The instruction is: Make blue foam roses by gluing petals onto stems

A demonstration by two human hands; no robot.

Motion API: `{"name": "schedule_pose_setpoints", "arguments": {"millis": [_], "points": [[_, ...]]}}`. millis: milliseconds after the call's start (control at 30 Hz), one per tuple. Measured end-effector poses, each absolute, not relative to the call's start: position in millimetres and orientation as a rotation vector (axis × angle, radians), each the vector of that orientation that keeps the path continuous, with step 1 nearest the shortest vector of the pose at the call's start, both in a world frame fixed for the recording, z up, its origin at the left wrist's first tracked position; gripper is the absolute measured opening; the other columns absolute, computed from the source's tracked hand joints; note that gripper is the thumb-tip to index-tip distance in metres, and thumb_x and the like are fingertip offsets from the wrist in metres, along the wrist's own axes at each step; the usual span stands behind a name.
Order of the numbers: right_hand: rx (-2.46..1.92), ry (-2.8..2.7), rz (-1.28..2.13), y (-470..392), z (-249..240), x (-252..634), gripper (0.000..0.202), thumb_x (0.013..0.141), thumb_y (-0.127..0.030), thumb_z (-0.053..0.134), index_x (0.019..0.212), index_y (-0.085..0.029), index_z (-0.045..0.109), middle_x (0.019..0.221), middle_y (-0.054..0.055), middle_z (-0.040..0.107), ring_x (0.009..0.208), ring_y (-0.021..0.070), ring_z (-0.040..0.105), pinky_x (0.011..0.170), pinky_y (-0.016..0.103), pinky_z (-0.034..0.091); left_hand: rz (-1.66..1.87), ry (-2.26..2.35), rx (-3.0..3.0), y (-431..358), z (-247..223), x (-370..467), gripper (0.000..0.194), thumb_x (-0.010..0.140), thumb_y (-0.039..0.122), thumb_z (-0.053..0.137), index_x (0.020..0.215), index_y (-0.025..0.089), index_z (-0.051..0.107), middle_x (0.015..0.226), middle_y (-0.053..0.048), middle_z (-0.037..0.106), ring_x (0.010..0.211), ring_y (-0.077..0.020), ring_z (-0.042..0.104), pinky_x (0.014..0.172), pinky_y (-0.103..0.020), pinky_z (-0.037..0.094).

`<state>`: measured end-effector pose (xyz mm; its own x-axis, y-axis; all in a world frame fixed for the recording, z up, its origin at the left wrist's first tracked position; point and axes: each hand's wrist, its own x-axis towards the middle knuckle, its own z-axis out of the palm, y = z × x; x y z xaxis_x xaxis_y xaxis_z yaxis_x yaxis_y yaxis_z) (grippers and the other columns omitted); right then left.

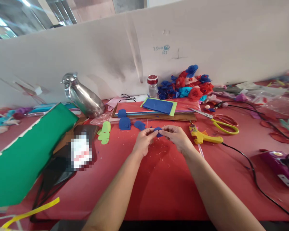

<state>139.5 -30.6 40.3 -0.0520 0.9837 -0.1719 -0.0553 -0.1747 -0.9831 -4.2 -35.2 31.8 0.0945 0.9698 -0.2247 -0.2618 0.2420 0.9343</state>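
Observation:
Between both hands, just above the red tabletop, is a small blue paper petal point(158, 131). My left hand point(144, 139) pinches its left side, and my right hand point(177, 136) pinches its right side; the fingers cover most of it. Several cut blue petals point(124, 124) lie in small stacks beyond my left hand, and light green leaf-shaped pieces point(104, 133) lie farther left. To the right of my right hand rests a yellow hot glue gun point(203, 136), with yellow-handled scissors point(223, 125) behind it.
Blue and green sheets point(159, 106) lie on a board at the back, beside a jar point(152, 86) and paper flowers point(185, 84). A metal jug point(84, 98) and green roll point(36, 154) stand left. A black cord point(252, 170) runs to a purple power strip point(279, 165).

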Motion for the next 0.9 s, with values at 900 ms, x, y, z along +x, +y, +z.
{"name": "schedule_pose_setpoints", "arguments": {"millis": [900], "points": [[-2.197, -2.176, -0.055, -74.3, 36.0, 273.3, 0.045, 0.072, -0.008, 0.047, 0.115, -0.013, 0.057, 0.103, 0.017, 0.066, 0.099, 0.0317, 0.059, 0.078, 0.039, 0.043, 0.823, 1.090, 0.893, -40.0, 29.0, 2.6, 0.027, 0.054, 0.022, 0.078, 0.066, 0.014, 0.055, 0.051, 0.005, 0.052, 0.035, 0.0007, 0.022, 0.040, -0.021, 0.009]]}}
